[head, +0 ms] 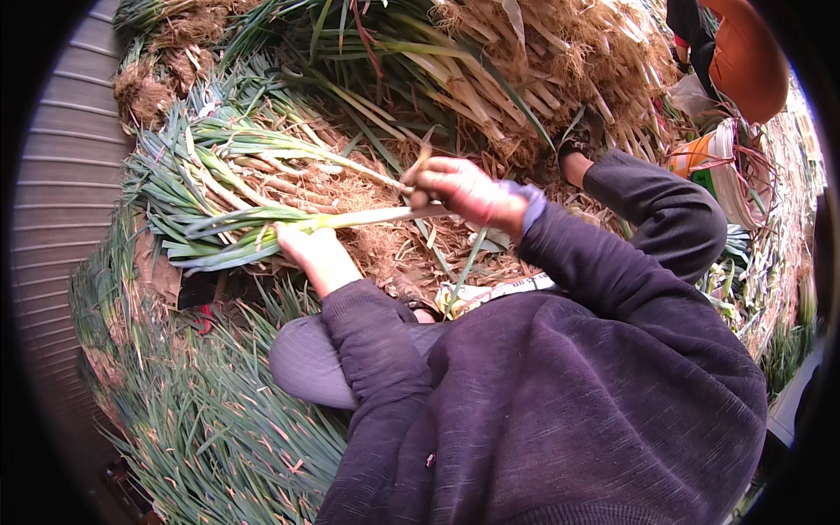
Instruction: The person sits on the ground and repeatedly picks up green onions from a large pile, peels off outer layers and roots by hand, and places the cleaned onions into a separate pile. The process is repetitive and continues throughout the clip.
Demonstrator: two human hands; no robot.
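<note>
My left hand (pixel 318 252) grips a green onion stalk (pixel 367 216) where its white shank turns to green leaves. The leaves fan out to the left over a pile of green onions (pixel 249 170). My right hand (pixel 459 190) is closed at the root end of the same stalk, with thin brownish peel (pixel 423 154) between the fingers; that hand is slightly blurred. Another onion's pale end reaches to just beside the right fingertips. Whether the right hand also holds the shank itself is partly hidden.
Rooted green onions (pixel 525 72) are heaped ahead. Dry peelings (pixel 394 256) cover the ground between my legs. A white bucket (pixel 722 164) with reddish strands stands at right, near another person's orange-clothed part (pixel 748 59). More green onions (pixel 230 407) lie at lower left, beside a ribbed metal shutter (pixel 65 184).
</note>
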